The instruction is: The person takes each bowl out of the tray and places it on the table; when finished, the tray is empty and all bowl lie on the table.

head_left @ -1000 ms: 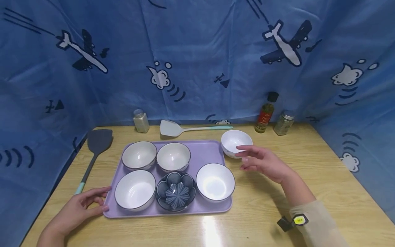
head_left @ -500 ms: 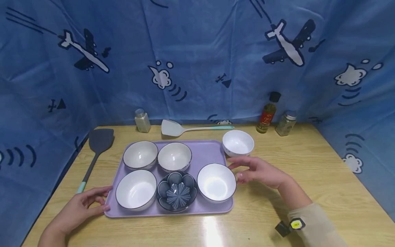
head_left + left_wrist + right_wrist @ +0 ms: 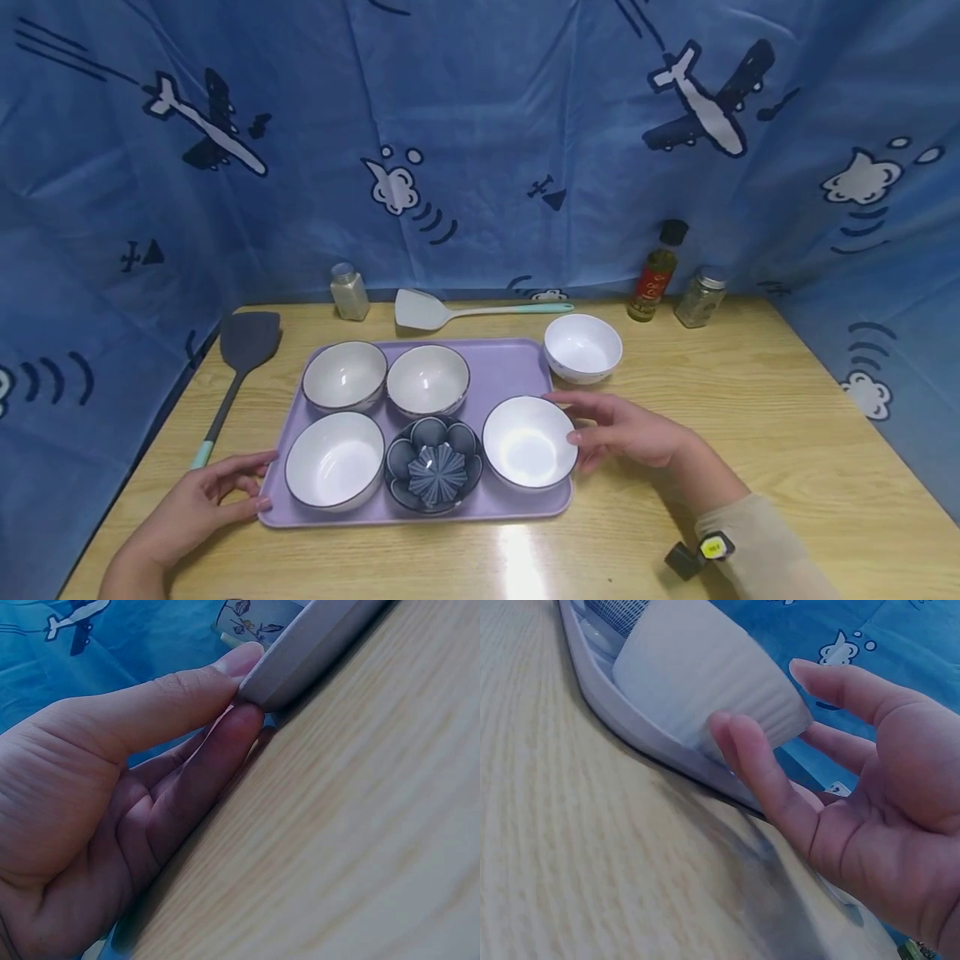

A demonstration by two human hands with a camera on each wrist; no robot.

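Note:
In the head view a lilac tray [image 3: 501,360] carries several white bowls and a dark blue petal-patterned bowl [image 3: 434,465]. My left hand [image 3: 201,500] pinches the tray's left front edge. The left wrist view shows the thumb over the tray rim [image 3: 300,652] and a finger beneath it. On the right side of the tray stands a white bowl [image 3: 529,442] with a dark rim. My right hand [image 3: 632,431] reaches round its right side, fingers spread. In the right wrist view, fingertips [image 3: 739,731] overlap the ribbed outside of this bowl [image 3: 697,675], low down near the tray edge.
Another white bowl [image 3: 582,346] stands on the table behind the tray's right corner. A dark spatula [image 3: 247,342] lies at the left, a pale one [image 3: 427,311] behind the tray. A glass jar [image 3: 349,292], a sauce bottle [image 3: 654,275] and a spice jar [image 3: 701,297] line the blue curtain.
My right hand has moved from the bowl behind the tray, forward and left, to the white bowl at the tray's right. The left hand keeps its hold on the tray.

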